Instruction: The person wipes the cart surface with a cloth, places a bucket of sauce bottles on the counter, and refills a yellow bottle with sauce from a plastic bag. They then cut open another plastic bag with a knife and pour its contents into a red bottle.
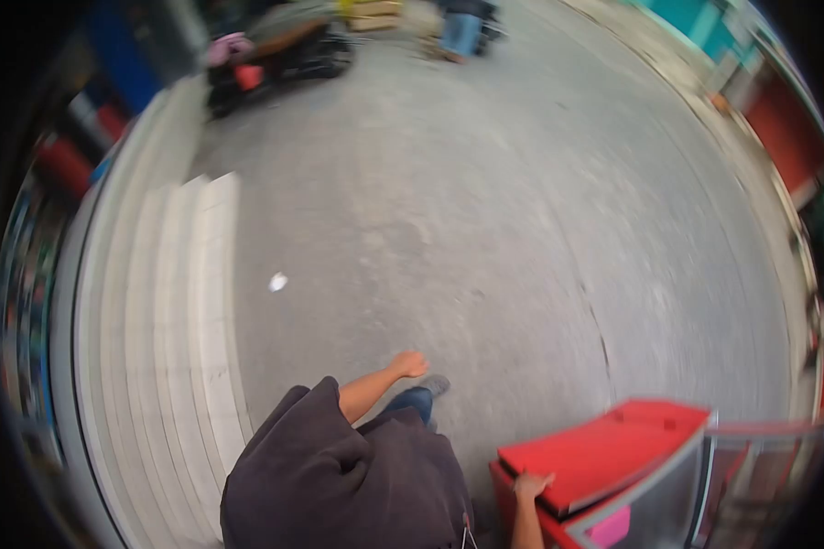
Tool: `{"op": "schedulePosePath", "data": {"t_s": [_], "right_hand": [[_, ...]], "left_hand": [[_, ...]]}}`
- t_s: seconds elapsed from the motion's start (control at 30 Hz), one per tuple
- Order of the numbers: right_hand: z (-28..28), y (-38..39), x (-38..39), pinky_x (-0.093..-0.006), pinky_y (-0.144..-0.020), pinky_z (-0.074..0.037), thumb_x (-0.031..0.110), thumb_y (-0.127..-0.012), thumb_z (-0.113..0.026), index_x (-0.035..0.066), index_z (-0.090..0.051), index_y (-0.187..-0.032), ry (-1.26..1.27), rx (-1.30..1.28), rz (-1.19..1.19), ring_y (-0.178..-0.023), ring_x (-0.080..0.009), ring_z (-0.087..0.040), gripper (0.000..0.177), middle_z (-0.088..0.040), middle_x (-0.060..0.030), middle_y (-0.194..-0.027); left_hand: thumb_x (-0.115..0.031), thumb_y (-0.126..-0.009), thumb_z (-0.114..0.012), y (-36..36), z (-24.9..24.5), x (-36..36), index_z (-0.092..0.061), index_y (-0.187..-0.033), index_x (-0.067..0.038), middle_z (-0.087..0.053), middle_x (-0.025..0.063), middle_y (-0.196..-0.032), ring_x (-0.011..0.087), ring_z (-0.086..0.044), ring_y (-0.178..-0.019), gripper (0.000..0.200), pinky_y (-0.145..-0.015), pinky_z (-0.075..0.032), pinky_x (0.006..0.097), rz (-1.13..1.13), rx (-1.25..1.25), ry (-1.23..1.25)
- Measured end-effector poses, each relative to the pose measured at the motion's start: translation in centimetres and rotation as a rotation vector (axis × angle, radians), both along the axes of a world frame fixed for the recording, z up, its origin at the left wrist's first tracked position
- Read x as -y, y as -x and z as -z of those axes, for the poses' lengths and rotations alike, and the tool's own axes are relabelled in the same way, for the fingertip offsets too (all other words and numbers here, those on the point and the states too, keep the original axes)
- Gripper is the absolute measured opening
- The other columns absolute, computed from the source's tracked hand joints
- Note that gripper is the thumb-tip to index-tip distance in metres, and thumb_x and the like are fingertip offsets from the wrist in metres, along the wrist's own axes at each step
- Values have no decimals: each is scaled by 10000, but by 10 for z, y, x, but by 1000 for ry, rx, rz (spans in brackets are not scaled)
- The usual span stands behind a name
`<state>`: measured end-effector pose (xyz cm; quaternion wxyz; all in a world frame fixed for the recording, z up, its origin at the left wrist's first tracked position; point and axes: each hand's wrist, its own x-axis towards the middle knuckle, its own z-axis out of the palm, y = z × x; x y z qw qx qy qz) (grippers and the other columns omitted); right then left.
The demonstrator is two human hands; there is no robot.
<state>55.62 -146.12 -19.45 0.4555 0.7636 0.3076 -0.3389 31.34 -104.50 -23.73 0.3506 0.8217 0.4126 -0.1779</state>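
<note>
My left hand [410, 364] is held out in front of my dark top [339, 476], above the pavement. Its fingers look curled into a loose fist with nothing visible in them. At the lower right, my right hand [533, 485] lies on the near edge of a red slanted top [613, 448], fingers partly stretched out over it. That top covers a red case with clear side panels in grey metal frames [645, 512]. Inside, a pink object [611, 527] shows through the panel. One grey shoe [438, 384] and a blue trouser leg [412, 403] appear beyond my left forearm.
Pale steps [178, 311] run along the left side. A grey paved street [485, 229] stretches ahead, with a small white scrap [277, 282] on it. Farther off are a parked motorcycle [288, 55] and a person in blue jeans [462, 35]. Shopfronts line the right.
</note>
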Motion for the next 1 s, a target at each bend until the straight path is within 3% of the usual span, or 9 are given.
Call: {"op": "schedulePosePath", "data": {"t_s": [0.1, 0.13, 0.2, 0.23, 0.3, 0.6, 0.7, 0.83, 1.0], "right_hand": [[66, -15, 39, -703, -1059, 30, 591, -887, -434, 161, -450, -1412, 112, 115, 166, -1268, -536, -398, 679, -491, -138, -1399], [34, -14, 40, -654, -1040, -212, 542, -894, -447, 146, -542, -1329, 95, 66, 91, -1147, -419, -559, 596, -585, -126, -1300], [13, -13, 39, -622, -1005, -243, 524, -896, -458, 134, -549, -1308, 34, 76, 67, -1120, -398, -569, 575, -596, -124, -1269], [10, -11, 34, -607, -988, -258, 515, -897, -463, 127, -553, -1297, 4, 77, 68, -1106, -387, -574, 564, -602, -122, -1253], [8, -4, 9, -575, -954, -288, 497, -899, -474, 115, -560, -1276, -64, 75, 73, -1079, -365, -584, 544, -613, -120, -1222], [37, 24, -227, -434, -801, -425, 415, -909, -524, 59, -592, -1182, -351, -208, 102, -956, -268, -630, 454, -664, -110, -1080], [61, 36, -339, -387, -750, -470, 388, -912, -540, 40, -603, -1150, -421, -421, 142, -915, -235, -646, 427, -681, -107, -1033], [38, 109, -564, -320, -682, -518, 336, -946, -525, 29, -615, -1129, -845, -919, 597, -874, -196, -667, 368, -696, -128, -995], [-10, 168, -766, -364, -772, -521, 323, -979, -477, 50, -575, -1195, -821, -1147, 473, -949, -210, -665, 362, -688, -117, -1054]], "left_hand": [[-436, -851, -510, 152, 12, 5, -654, -1106, 16, -605, 254, -1188, 413, -575, -1110, 538, -906, -459, 489, -420, -185, 4], [-472, -847, -506, 197, 17, 16, -620, -1172, 28, -589, 260, -1219, 408, -564, -1138, 607, -924, -451, 480, -483, -301, 130], [-507, -873, -457, 260, 21, 46, -602, -1207, 38, -575, 279, -1229, 391, -564, -1153, 655, -894, -474, 482, -641, -367, 550], [-600, -912, -391, 271, 17, 75, -677, -990, 61, -643, 265, -1097, 359, -608, -1075, 724, -932, -452, 463, -872, -345, 572], [-546, -902, -444, 280, 13, 119, -669, -990, 48, -652, 257, -1072, 345, -627, -1022, 642, -861, -480, 453, -1137, -188, 695], [-435, -840, -561, 290, 65, 63, -639, -1107, 53, -661, 254, -1024, 347, -657, -963, 562, -764, -508, 459, -813, 22, 526], [-291, -769, -649, 277, -38, -68, -646, -1034, -4, -666, 210, -1010, 370, -640, -952, 391, -788, -503, 449, -835, -86, 126], [-327, -960, -555, 226, -209, -281, -582, -1181, -18, -633, 116, -1161, 235, -608, -1088, 381, -905, -481, 337, -981, 1268, 274], [-637, -948, -254, 161, -491, -384, -409, -1380, -12, -504, 168, -1358, 256, -498, -1247, 776, -1063, -363, 404, 121, 1938, 1125]]}}
